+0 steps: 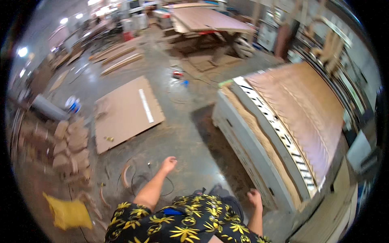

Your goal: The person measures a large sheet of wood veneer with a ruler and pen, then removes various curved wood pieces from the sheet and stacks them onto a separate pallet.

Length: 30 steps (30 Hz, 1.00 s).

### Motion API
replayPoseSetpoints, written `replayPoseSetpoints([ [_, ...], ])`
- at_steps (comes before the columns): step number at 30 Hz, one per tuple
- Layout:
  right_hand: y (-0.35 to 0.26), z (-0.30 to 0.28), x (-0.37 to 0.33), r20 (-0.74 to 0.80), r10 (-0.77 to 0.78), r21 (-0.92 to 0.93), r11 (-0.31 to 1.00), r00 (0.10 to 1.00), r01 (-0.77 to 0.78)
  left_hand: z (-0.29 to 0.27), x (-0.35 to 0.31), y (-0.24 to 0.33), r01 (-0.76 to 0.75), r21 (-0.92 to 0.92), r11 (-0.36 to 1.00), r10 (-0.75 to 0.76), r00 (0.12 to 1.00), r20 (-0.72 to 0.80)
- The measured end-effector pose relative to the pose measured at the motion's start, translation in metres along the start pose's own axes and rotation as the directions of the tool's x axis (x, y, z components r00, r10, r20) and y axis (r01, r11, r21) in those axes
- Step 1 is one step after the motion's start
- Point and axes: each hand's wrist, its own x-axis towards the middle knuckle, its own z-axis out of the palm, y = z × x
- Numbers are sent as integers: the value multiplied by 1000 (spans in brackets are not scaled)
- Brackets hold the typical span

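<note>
- Two bare hands low in view, well apart, forearms coming up from a black short-sleeved shirt with yellow leaf print point(186, 233).
- Left hand point(168, 164): fingers loosely curled over the grey, glossy floor point(182, 135); blurred, cannot tell whether fingertips press together or pinch anything.
- Right hand point(254, 197): curled inward, lower and to the right; cannot tell if anything sits inside it.
- Nearest the right hand: large, low, layered block with a grey side face point(249, 148), standing on the right and running away from the person. Hand just beside its near end; contact cannot be judged.
- On that block: wavy tan layer point(276, 160), then a white strip with black marks point(279, 135), then a broad brown sheet with a rippled surface point(308, 117).
- Nearest the left hand: thin dark cable point(173, 187) looped on the floor, with a curved light-brown strip point(125, 175) just left of it.
- Beyond the left hand: flat brown board point(121, 109) on the floor, bearing a narrow white strip point(146, 106) and a small yellowish object point(108, 139).
- Far left: piled brown blocks point(71, 150); crumpled yellow sack point(69, 211) nearer.
- Farther back: long pale planks point(121, 65); wide pinkish-brown tabletop point(210, 19) on dark legs.
</note>
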Motion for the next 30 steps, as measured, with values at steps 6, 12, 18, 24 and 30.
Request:
replayPoseSetpoints([
  [6, -172, -19, 128, 26, -137, -55, 989, 990, 138, -17, 76, -27, -116, 67, 991, 120, 992, -46],
  [12, -267, -16, 265, -62, -204, 104, 972, 977, 210, -48, 116, -113, -29, 635, 772, -181, 947, 265],
  [18, -355, -26, 378, -103, -346, 41, 935, 933, 352, -68, 134, -68, 211, 408, 888, -298, 940, 164],
  [24, -413, -49, 442, -212, -400, -43, 915, 892, 401, -50, 249, -9, 281, 79, 956, -292, 933, 211],
  [30, -413, -48, 462, -272, -232, 51, 966, 934, 255, 5, 391, 164, -138, 334, 932, 91, 984, 151],
])
